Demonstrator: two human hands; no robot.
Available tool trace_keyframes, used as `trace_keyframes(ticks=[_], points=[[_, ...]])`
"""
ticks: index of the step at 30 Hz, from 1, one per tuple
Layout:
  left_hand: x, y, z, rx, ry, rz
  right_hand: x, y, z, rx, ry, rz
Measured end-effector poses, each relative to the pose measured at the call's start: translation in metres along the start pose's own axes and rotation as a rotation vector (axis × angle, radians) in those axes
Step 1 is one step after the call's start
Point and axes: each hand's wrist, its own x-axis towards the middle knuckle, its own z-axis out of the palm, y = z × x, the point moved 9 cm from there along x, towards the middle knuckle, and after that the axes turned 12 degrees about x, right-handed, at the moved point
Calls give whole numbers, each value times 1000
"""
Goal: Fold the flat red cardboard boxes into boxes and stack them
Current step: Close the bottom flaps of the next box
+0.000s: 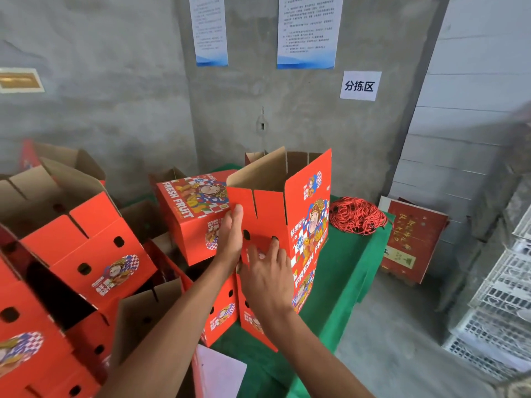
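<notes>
Two bare forearms reach in from the bottom edge toward a tall red box (283, 225) standing upright on the green-covered counter (344, 282). Nearest, a white sheet of paper (221, 372) lies at the counter's near edge, just left of the right forearm. The right hand (265, 275) lies flat against the box's near panel, fingers (274, 248) straight and spread, one fingertip at a dark oval hole in the cardboard. The left hand (231, 239) presses the same panel's left edge with fingers straight and held together, pointing up; neither hand curls round anything. The box's top flaps stand open, brown inside, and its right face carries a cartoon figure and the words FRESH FRUIT. Low against its left side stands another red box (222, 311). Further left, a heap of folded red boxes (86, 248) lies tumbled at angles, flaps open. Behind the hands a printed box (189, 216) sits tilted. To the right on the counter lies a bundle of red cord (356, 215). Beyond it a dark red flat carton (411, 239) leans on the grey wall (287, 110), where printed notices (309, 30) and a small white sign (359, 86) hang.
</notes>
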Motion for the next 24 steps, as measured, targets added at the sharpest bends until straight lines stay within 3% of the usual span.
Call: trace_keyframes(ticks=[6, 10, 13, 16, 18, 21, 24], points=[[-13, 15, -22, 121, 62, 187, -13, 1, -24, 85, 45, 48], [-32, 9, -66, 287, 111, 173, -23, -1, -36, 103, 111, 57], [-52, 5, -103, 306, 93, 134, -38, -1, -50, 203, 302, 31], [-77, -16, -119, 285, -55, -8, -62, 73, -68, 348, 560, 254], [-90, -16, -131, 305, -65, 22, -76, 137, -71, 541, 660, 466], [-96, -6, -149, 332, -40, 69, -68, 156, -49, 599, 485, 511], [-107, -4, -149, 347, -60, 95, -75, 119, -50, 527, 483, 355]])
